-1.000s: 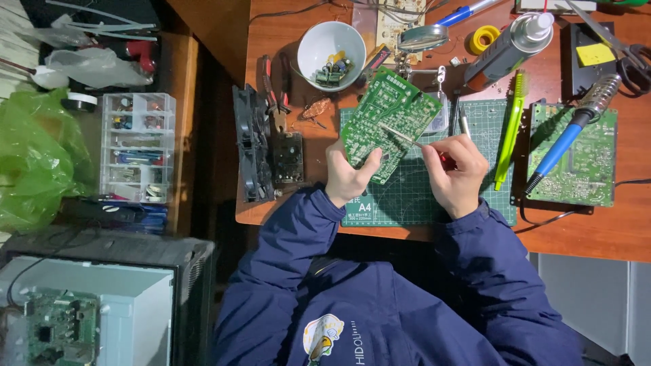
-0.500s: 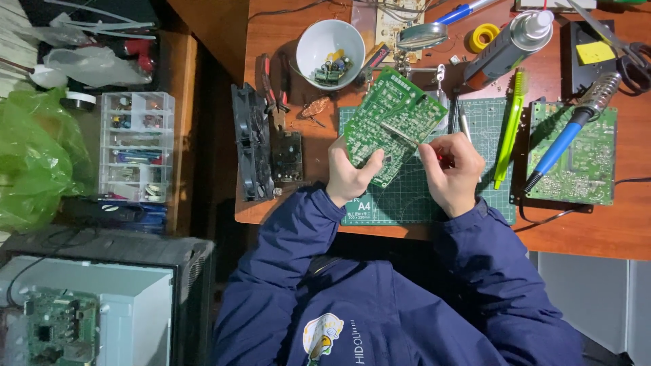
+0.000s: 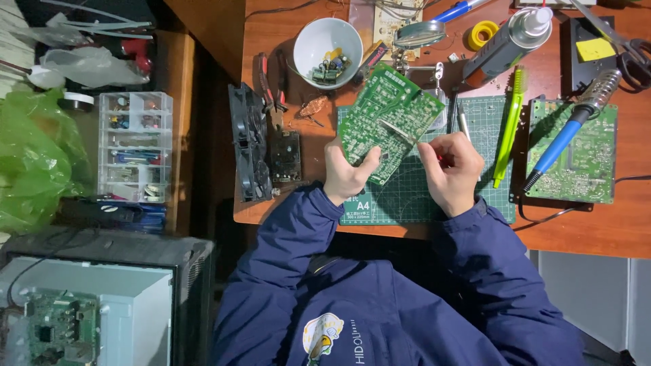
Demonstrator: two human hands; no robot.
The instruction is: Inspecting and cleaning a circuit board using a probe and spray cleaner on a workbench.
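My left hand [image 3: 346, 173] grips the near corner of a green circuit board [image 3: 386, 118], holding it tilted above the green cutting mat [image 3: 413, 196]. My right hand [image 3: 451, 169] is closed around metal tweezers [image 3: 400, 130], whose tips rest on the middle of the board. Both forearms in dark blue sleeves lean on the edge of the wooden desk [image 3: 624, 217].
On the desk: a white bowl [image 3: 330, 42] of small parts, red pliers [image 3: 266, 85], a black fan [image 3: 245, 142], a second green board [image 3: 573, 152] with a blue-handled soldering iron [image 3: 566, 135], a green toothbrush [image 3: 510, 122], a spray can [image 3: 505, 41]. A clear parts drawer [image 3: 134, 146] stands left.
The board has been tilted and shifted slightly up and right in my left hand. My right hand stays on the tweezers with their tips on the board.
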